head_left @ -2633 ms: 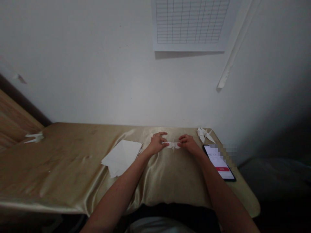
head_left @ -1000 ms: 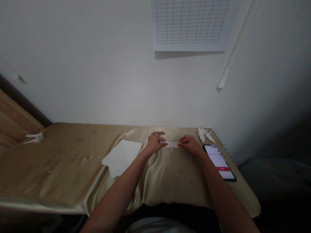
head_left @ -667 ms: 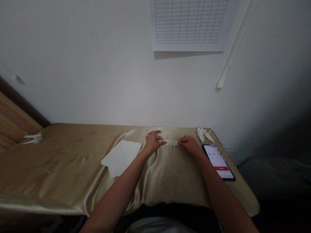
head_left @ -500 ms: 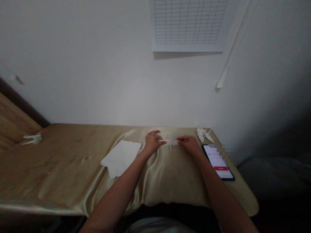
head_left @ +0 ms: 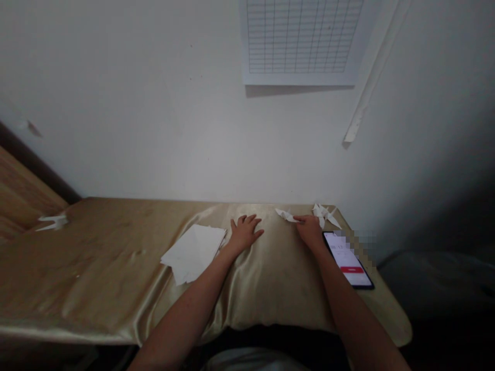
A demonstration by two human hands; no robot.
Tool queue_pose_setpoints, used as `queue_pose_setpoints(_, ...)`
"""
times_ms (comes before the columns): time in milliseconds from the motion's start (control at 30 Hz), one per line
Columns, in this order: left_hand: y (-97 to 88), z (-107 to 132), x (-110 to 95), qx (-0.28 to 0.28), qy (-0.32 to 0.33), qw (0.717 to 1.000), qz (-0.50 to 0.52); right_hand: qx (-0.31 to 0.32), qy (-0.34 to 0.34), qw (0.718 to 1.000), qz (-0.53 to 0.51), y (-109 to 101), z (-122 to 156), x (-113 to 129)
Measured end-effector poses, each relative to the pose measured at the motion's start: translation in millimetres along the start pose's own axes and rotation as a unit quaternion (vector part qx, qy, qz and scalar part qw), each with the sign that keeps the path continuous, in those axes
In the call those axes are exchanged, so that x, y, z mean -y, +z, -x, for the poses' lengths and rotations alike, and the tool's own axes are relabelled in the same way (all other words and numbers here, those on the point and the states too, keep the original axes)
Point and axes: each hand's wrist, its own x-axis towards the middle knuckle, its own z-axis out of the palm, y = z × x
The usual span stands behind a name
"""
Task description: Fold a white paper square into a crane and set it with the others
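My right hand (head_left: 309,229) pinches one end of a folded white paper crane (head_left: 285,215) near the back of the cloth-covered table (head_left: 278,278). The crane's other end points left, toward the wall. My left hand (head_left: 246,232) holds nothing; its fingers are spread over the gold cloth. Just left of that hand lies a stack of white paper sheets (head_left: 195,250), partly hidden by my forearm. More folded paper cranes (head_left: 325,214) rest at the back right corner, close beyond my right hand.
A phone (head_left: 350,263) with a lit screen lies by the right edge, beside my right forearm. White scraps (head_left: 54,221) sit at the far left. A wall (head_left: 174,129) with a hanging gridded sheet (head_left: 299,41) rises behind the table.
Both hands held the paper crane between them before. My left hand has let go and opened, while my right hand has carried the crane a little to the right.
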Motion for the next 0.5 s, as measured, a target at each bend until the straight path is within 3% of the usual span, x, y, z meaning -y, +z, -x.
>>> queue_pose_setpoints(200,-2.0,3.2,-3.1,0.015,0.009,1.0,-0.015,-0.02,0.006,0.999,0.047,-6.3,2.6,1.3)
queue_pose_setpoints(500,-7.6,5.9,-9.1,0.021,0.005,1.0,-0.018,-0.101,0.021,0.99,0.096,-17.2,6.3,12.5)
